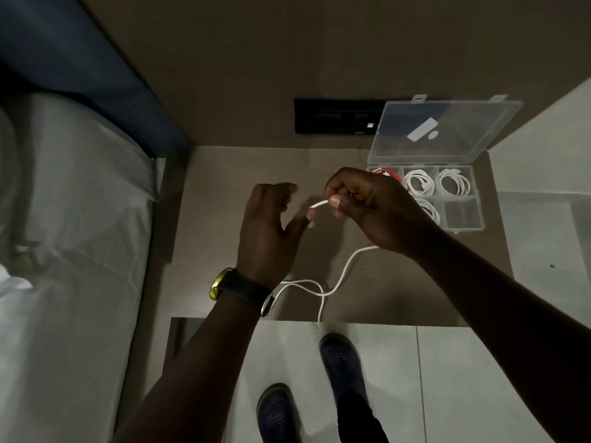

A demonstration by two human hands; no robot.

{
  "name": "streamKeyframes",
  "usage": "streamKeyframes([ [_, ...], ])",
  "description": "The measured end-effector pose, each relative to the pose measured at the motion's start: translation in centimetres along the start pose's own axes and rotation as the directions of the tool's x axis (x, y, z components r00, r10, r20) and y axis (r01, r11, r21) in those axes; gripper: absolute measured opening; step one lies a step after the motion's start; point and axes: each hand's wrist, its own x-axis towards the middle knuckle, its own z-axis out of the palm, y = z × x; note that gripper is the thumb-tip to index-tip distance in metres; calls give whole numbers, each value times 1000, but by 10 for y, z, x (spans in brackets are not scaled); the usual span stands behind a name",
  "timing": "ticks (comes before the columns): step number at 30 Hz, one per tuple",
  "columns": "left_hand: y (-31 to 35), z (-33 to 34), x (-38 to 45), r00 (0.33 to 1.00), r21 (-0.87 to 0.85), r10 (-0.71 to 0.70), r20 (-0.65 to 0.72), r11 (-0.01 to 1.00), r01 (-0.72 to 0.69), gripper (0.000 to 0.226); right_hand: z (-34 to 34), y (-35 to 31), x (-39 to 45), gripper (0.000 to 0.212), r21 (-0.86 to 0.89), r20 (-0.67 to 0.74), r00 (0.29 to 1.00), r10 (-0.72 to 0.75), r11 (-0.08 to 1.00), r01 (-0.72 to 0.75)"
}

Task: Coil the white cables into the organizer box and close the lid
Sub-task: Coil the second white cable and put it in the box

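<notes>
My right hand (361, 206) pinches one end of a loose white cable (343, 276), which trails down across the brown tabletop and over its front edge. My left hand (271, 231) hovers just left of that cable end with fingers apart, its thumb tip close to the end. The clear organizer box (479, 219) sits at the table's back right with its lid (444, 129) standing open. Three compartments hold coiled white cables (454, 183), one holds a red cable (382, 172), and one holds a dark item.
A black socket panel (335, 116) is set in the wall behind the table. A bed with white sheets (73, 251) lies to the left. My dark shoes (342, 362) stand on pale floor tiles below the table's front edge.
</notes>
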Motion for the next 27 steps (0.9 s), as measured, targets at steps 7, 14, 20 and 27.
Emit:
streamKeyframes([
  [7, 23, 8, -20, 726, -715, -246, 642, 148, 683, 20, -12, 9, 11, 7, 150, -267, 964, 10, 988, 31],
  [14, 12, 8, -8, 664, -632, -701, 258, 398, 665, 41, -13, 3, 1, 9, 182, -72, 997, -4, 983, 17],
  [20, 19, 15, -7, 763, -662, -392, 514, 385, 644, 51, -7, 3, -1, 9, 182, -4, 1000, -13, 983, 13],
  [27, 32, 18, -10, 681, -678, -56, 730, -191, 710, 33, -5, 30, -7, 7, 143, -226, 970, 91, 988, -60],
])
